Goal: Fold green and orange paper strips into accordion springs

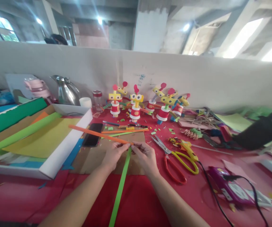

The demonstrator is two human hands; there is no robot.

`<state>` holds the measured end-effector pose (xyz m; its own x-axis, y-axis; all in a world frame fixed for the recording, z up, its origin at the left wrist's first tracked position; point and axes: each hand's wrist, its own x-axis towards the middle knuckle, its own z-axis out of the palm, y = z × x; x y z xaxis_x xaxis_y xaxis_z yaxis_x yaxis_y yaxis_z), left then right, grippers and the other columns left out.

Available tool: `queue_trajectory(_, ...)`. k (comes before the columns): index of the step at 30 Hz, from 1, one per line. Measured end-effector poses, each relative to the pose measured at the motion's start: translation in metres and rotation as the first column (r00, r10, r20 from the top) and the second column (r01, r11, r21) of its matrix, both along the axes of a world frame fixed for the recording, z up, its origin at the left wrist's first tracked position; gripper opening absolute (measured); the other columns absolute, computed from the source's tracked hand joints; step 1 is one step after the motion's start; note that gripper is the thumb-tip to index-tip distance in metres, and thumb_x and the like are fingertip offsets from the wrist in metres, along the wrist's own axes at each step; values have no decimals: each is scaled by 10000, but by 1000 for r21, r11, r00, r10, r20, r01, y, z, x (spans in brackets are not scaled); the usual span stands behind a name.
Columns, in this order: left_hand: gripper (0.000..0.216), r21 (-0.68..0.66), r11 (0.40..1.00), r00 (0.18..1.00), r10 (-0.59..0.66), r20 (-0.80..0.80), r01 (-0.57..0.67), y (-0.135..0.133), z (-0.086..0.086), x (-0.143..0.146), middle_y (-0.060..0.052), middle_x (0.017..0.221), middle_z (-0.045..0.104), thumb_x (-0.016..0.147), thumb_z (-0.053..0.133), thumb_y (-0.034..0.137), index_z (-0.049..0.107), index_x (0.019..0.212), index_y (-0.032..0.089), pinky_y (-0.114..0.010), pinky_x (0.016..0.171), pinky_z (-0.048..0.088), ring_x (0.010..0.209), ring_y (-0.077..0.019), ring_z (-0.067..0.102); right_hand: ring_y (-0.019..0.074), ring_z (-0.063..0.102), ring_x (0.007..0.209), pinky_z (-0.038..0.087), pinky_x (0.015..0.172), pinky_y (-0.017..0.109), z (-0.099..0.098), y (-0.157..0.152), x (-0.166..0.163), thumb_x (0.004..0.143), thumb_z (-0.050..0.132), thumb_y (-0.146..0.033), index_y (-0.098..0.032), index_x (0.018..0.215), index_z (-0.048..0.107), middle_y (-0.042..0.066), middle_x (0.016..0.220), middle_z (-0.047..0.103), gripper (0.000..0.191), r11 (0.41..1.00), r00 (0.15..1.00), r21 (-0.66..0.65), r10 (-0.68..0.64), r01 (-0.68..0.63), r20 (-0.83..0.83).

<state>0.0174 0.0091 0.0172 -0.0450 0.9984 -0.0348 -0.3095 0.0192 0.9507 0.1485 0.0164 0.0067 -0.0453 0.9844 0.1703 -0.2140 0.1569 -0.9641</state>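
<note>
Nearest the camera, a green strip slants up from the bottom edge to meet an orange strip between two bare hands. Fingers together, the left hand pinches the orange strip near its right end, while the right hand grasps the green strip's top where the two meet. The orange strip's far end reaches leftward past the phone. Below lies cardboard on the red tabletop. Scissors, blades apart, rest to the right beside a glue gun. Left sits a white box of coloured paper; behind the hands stand yellow-headed figures.
</note>
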Motion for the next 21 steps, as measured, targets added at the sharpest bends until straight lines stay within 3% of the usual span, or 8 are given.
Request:
queue_trajectory(3, 166, -12, 999, 999, -37, 26, 37, 0, -2, 0, -30, 710, 720, 667, 734, 306, 744, 753, 164, -270, 724, 451, 704, -159, 615, 153, 659, 697, 523, 650, 251, -1, -2, 0, 710, 718, -300, -169, 865, 709, 38, 781, 726, 203, 1000, 1000, -13, 7, -7, 11)
queue_trajectory(8, 146, -11, 1000, 1000, 25, 10, -25, 3, -3, -5, -19, 656, 694, 635, 750, 294, 728, 680, 157, -259, 688, 426, 666, -149, 592, 147, 654, 647, 532, 610, 246, 2, 0, -2, 734, 692, -310, -159, 873, 709, 41, 761, 723, 205, 999, 998, -37, 36, -34, 48)
queue_trajectory(11, 130, -74, 995, 992, 71, 106, -64, 7, -2, -8, -11, 597, 660, 611, 754, 262, 714, 650, 145, -255, 644, 414, 606, -131, 562, 163, 676, 673, 565, 632, 276, 10, 5, -2, 778, 630, -276, -166, 1006, 692, 38, 765, 721, 261, 992, 976, 9, 118, -122, 180)
queue_trajectory(13, 116, -121, 988, 975, 116, 192, -94, 10, -1, -9, 8, 531, 612, 574, 764, 225, 686, 592, 141, -240, 602, 394, 549, -106, 521, 176, 689, 726, 580, 679, 307, 14, 9, 0, 788, 600, -217, -200, 1073, 680, 38, 830, 725, 296, 976, 926, 135, 112, -170, 361)
queue_trajectory(15, 135, -169, 979, 955, 151, 254, -110, 11, -1, -8, 24, 493, 569, 538, 767, 191, 642, 529, 142, -228, 577, 376, 518, -87, 487, 192, 686, 832, 574, 766, 336, 14, 13, 3, 809, 568, -161, -239, 1067, 692, 52, 948, 719, 297, 918, 835, 349, -38, -187, 549)
queue_trajectory(17, 162, -222, 970, 947, 163, 275, -102, 10, -1, -7, 31, 485, 543, 532, 758, 180, 605, 494, 143, -223, 566, 365, 513, -81, 473, 205, 666, 937, 552, 838, 348, 10, 15, 7, 848, 516, -125, -254, 1068, 697, 69, 1056, 700, 312, 804, 732, 551, -235, -223, 639)
queue_trajectory(19, 157, -250, 963, 960, 163, 229, -104, 8, -1, -5, 29, 498, 538, 566, 741, 197, 605, 510, 142, -223, 562, 361, 522, -83, 470, 200, 668, 936, 556, 829, 330, 3, 17, 10, 870, 483, -105, -246, 1115, 674, 77, 1066, 700, 342, 701, 684, 658, -339, -274, 646)
queue_trajectory(21, 110, -220, 967, 978, 159, 138, -126, 5, 1, -3, 22, 551, 567, 614, 723, 219, 648, 597, 141, -220, 580, 370, 554, -88, 488, 184, 675, 905, 564, 804, 307, -4, 17, 10, 880, 477, -100, -242, 1125, 663, 71, 1027, 709, 339, 670, 685, 695, -379, -261, 622)
